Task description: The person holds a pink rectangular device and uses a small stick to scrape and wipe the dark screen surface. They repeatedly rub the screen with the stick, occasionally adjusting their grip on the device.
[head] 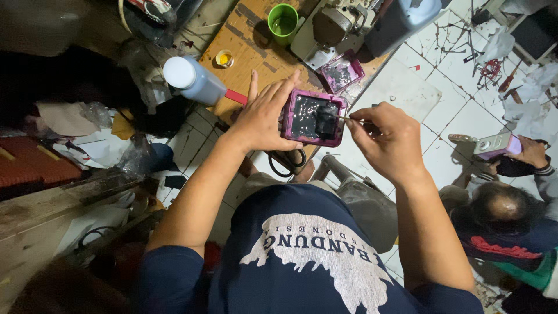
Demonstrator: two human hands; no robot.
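Two hands, both mine, meet over the edge of a wooden table [244, 49]. My left hand [263, 116] is closed round the left side of a pink case [314, 118], fingers curled over its top edge and thumb underneath, so the case is held up flat, just above the table's near corner, its dark glossy inside facing me. My right hand [388, 138] is pinched shut, thumb against forefinger, on a thin stick [347, 118] whose tip touches the right rim of the case.

Farther back on the table stand a green cup [283, 22], a small yellow cap [224, 58] and a second pink case [342, 72] beside a sewing machine [337, 26]. A white-capped bottle [193, 80] lies at the table's left edge. On the tiled floor to my right another person's hand [530, 150] holds a small device [497, 145].
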